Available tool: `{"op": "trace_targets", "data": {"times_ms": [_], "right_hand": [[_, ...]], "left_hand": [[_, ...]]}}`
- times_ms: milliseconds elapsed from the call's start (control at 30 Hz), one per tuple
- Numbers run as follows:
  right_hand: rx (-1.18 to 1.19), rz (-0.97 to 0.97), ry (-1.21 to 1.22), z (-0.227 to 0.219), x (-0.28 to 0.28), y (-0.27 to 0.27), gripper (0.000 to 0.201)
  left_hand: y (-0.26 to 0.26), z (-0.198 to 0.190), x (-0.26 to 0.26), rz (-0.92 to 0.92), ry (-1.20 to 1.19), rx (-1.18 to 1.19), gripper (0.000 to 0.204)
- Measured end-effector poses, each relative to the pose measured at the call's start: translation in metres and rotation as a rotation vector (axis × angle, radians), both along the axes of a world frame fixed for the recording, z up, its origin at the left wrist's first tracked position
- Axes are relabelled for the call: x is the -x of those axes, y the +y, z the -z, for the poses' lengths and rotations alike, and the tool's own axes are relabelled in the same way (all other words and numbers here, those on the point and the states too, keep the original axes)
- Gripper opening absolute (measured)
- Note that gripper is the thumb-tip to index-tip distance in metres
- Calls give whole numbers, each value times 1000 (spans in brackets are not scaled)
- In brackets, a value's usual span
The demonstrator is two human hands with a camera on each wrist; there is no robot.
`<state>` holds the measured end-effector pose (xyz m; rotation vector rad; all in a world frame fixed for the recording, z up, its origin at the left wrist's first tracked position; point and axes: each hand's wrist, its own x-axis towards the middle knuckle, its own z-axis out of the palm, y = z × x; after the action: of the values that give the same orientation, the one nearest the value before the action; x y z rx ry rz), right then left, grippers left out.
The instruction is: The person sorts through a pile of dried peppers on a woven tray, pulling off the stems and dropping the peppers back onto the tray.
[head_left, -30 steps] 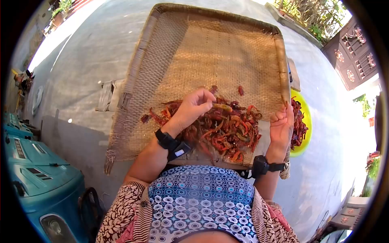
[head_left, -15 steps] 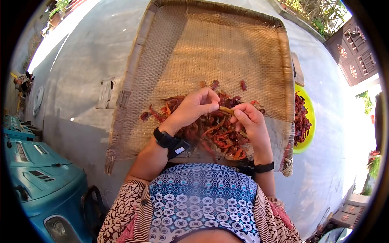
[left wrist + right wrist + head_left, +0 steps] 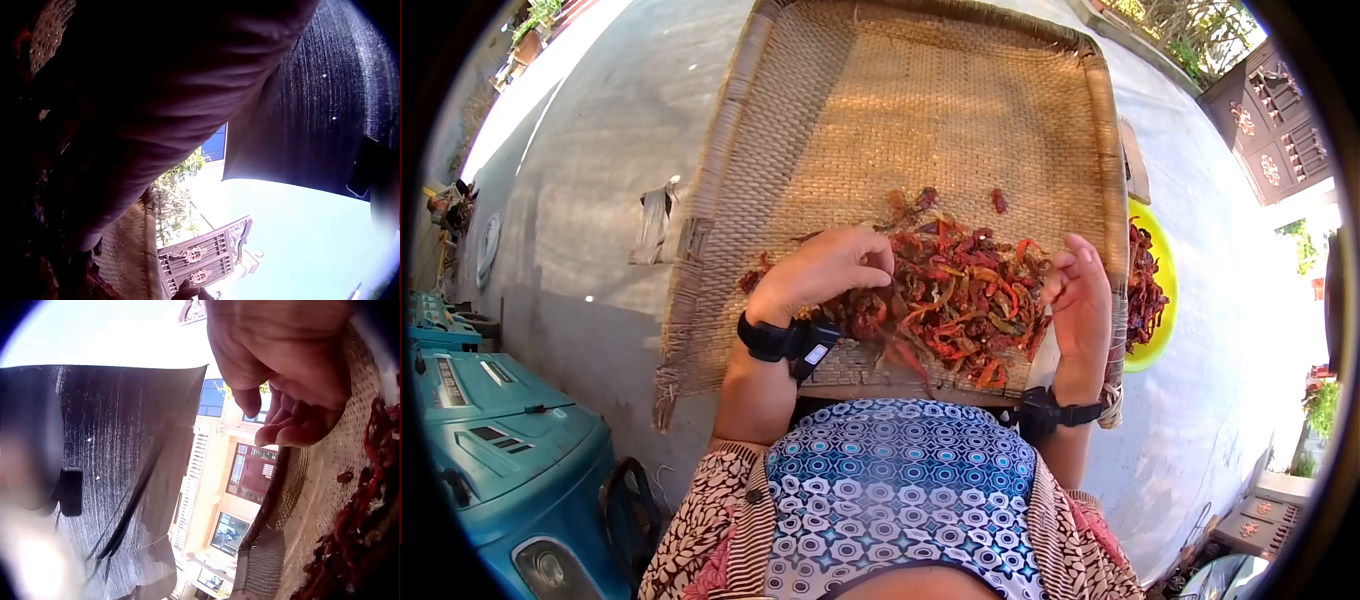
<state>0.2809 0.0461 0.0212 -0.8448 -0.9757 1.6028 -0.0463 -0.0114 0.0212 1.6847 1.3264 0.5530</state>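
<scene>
A heap of dried red and orange chili peppers [image 3: 975, 305] lies across the near half of a large woven tray [image 3: 960, 110]. Over the heap's left side, my left hand [image 3: 825, 268] hangs with thumb and fingers bent close together; I cannot tell whether a pepper is between them. In the left wrist view this hand [image 3: 169, 106] is mostly in shadow. My right hand [image 3: 1084, 305] is raised at the heap's right edge, palm inward and fingers loosely curled. The right wrist view shows that hand [image 3: 284, 375] holding nothing, with peppers [image 3: 350, 544] below it.
A yellow-green basin [image 3: 1167, 310] of dark red peppers stands on the concrete floor right of the tray. A few loose peppers lie beyond the heap, one a dark red piece [image 3: 999, 201]. At the left is a teal vehicle [image 3: 510, 430]; far right, a brown gate [image 3: 1268, 125].
Both hands met over the heap on a yellowish pepper half a second ago. They have since parted, the left moving left and the right moving right, and that pepper no longer shows between them.
</scene>
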Motion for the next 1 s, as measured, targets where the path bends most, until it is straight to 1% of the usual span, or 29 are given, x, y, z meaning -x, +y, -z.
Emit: {"op": "trace_targets", "data": {"times_ms": [100, 133, 200, 233, 333, 433, 533, 633, 667, 700, 733, 767, 867, 900, 967, 1000], "right_hand": [[-51, -333, -350, -7, 29, -17, 30], [-86, -384, -442, -13, 40, -23, 29], [-158, -487, -629, -25, 59, -33, 26], [-213, -472, -625, -17, 66, -37, 24], [-373, -530, -815, -10, 69, -30, 22], [-134, -530, -700, -21, 72, -37, 21], [-21, -564, -539, -14, 63, -33, 23], [19, -254, -450, -12, 49, -23, 24], [51, -103, -307, -5, 40, -17, 25], [53, -5, -196, -2, 27, -10, 24], [75, 51, -41, 1, 10, -2, 25], [96, 108, 115, 5, -8, 6, 26], [12, 160, 579, 17, -48, 24, 29], [49, 193, 553, 14, -47, 23, 30], [126, 258, 502, 7, -42, 19, 31], [53, 180, 349, 4, -34, 13, 31]], "left_hand": [[0, -5, -3, -106, -194, 58, 12], [-1, -7, -4, -141, -267, 73, 11], [-1, -10, -4, -145, -382, 111, 10], [-1, -11, -5, -147, -441, 129, 9], [-1, -13, -7, -132, -485, 111, 12], [-1, -11, -10, -162, -504, 134, 12], [2, -3, -14, -164, -475, 142, 15], [1, -6, -16, -8, -295, 75, 19], [-1, -7, -15, 76, -256, 83, 21], [-3, -8, -14, 160, -217, 90, 23], [-6, -10, -14, 244, -177, 97, 24], [-8, -19, -16, 296, -82, 127, 28], [-15, -7, -22, 364, 187, -71, 31], [-16, -8, -26, 363, 253, -58, 27], [-14, -9, -31, 344, 270, -36, 22], [-14, -9, -32, 334, 280, -25, 20]]}}
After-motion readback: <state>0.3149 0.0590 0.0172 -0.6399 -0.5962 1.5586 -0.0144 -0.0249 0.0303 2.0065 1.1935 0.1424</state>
